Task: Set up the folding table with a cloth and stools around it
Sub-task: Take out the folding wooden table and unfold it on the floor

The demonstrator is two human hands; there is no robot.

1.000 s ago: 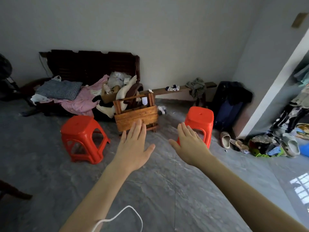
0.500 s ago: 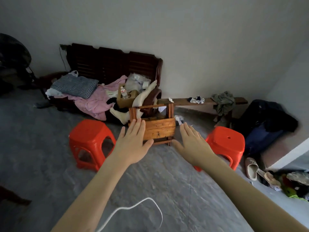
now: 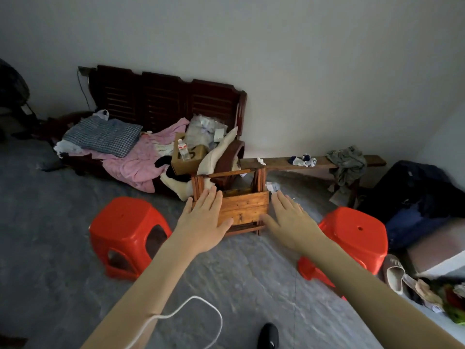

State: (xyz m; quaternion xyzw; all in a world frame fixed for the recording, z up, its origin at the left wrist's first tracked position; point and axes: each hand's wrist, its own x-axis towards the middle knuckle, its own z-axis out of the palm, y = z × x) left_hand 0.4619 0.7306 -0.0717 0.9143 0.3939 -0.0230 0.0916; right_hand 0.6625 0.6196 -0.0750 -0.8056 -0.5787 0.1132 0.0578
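Head view: the folded table (image 3: 242, 209) stands upright on the floor (image 3: 239, 285) in front of the sofa (image 3: 166, 104), between two red stools, the left stool (image 3: 128, 230) and the right stool (image 3: 352, 238). Both arms reach toward it with fingers straight and spread, holding nothing: the left hand (image 3: 201, 222) overlaps the table's left edge and the right hand (image 3: 289, 222) sits just beside its right edge; whether either one touches the wood I cannot tell. Risks, as I judge them: the narrow upright table could tip toward the sofa if pushed rather than gripped, its hinged legs could swing and pinch fingers when lifted, and the white cord (image 3: 191, 306) hanging from the left arm could snag a stool. No cloth for the table can be picked out with certainty; the checked fabric (image 3: 105, 134) on the sofa may be it
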